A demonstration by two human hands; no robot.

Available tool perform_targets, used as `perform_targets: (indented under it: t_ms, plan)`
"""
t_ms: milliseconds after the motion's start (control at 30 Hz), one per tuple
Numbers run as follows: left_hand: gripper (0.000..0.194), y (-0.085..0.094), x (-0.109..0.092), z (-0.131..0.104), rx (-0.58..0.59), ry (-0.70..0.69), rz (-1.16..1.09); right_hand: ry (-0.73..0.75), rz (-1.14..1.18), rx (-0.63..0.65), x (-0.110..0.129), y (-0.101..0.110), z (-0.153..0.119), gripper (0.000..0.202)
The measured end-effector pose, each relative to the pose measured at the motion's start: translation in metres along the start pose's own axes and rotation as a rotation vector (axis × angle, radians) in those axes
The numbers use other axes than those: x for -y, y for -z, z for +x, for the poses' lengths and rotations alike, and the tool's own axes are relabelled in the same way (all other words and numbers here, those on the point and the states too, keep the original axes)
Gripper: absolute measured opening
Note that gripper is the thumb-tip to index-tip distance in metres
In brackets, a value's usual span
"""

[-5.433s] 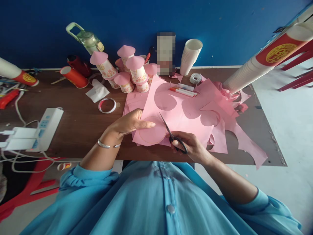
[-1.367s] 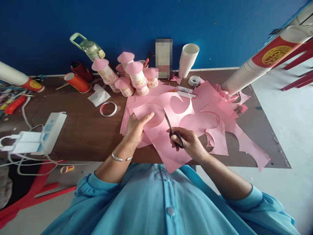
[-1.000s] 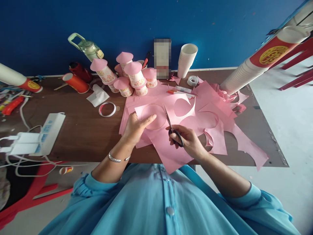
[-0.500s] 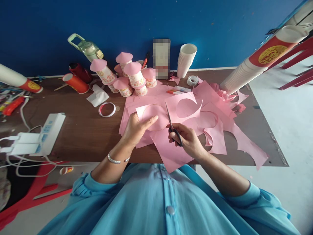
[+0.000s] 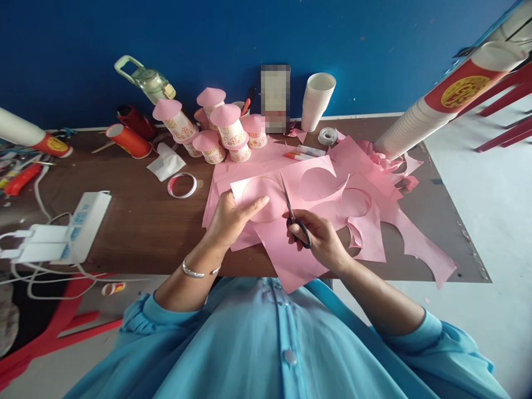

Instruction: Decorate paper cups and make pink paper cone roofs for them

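the paper (image 5: 274,208) is pink, the scissors (image 5: 290,210) black-handled.

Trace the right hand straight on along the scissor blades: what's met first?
Likely the pink sheet held by the left hand: in this view, the scissors in the right hand overlap it. Whether they touch it is unclear.

The left hand (image 5: 230,219) grips a pink sheet (image 5: 297,173) with a drawn circle (image 5: 273,189); the right hand (image 5: 323,237) holds black-handled scissors (image 5: 290,214) at the circle's edge. Pink-roofed cup towers (image 5: 233,134) stand behind on the table (image 5: 137,216).
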State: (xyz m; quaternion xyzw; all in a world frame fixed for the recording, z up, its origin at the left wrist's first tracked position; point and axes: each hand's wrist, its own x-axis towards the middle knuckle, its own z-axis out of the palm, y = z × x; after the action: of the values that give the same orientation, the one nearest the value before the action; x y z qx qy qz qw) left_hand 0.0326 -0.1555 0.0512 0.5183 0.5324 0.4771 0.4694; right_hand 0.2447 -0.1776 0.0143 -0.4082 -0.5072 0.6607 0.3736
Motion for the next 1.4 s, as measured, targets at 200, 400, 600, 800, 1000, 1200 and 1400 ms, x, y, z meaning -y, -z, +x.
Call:
perform_targets:
  t_ms: [200, 400, 600, 800, 1000, 1200, 1400]
  plan:
    - [0.04, 0.003, 0.006, 0.001, 0.0, -0.008, 0.027, -0.004, 0.015, 0.001, 0.0, 0.0, -0.001, 0.049]
    - [0.041, 0.008, 0.007, 0.002, 0.013, -0.034, 0.1, -0.014, 0.005, 0.0, 0.001, -0.001, -0.002, 0.049]
    - [0.038, 0.013, 0.006, 0.003, 0.034, 0.005, 0.132, -0.03, 0.011, 0.006, 0.002, 0.001, -0.003, 0.049]
    - [0.043, 0.015, 0.006, 0.005, 0.062, -0.026, 0.143, -0.03, -0.001, 0.027, 0.001, 0.004, -0.003, 0.049]
    - [0.047, 0.017, 0.006, 0.009, 0.086, -0.07, 0.128, -0.032, -0.003, 0.042, 0.002, 0.005, -0.003, 0.048]
    - [0.044, 0.021, 0.008, 0.011, 0.114, -0.065, 0.105, -0.034, -0.005, 0.056, 0.003, 0.007, -0.004, 0.045]
    - [0.051, 0.024, 0.004, 0.014, 0.163, -0.083, 0.125, -0.038, -0.031, 0.062, 0.005, 0.008, -0.003, 0.041]
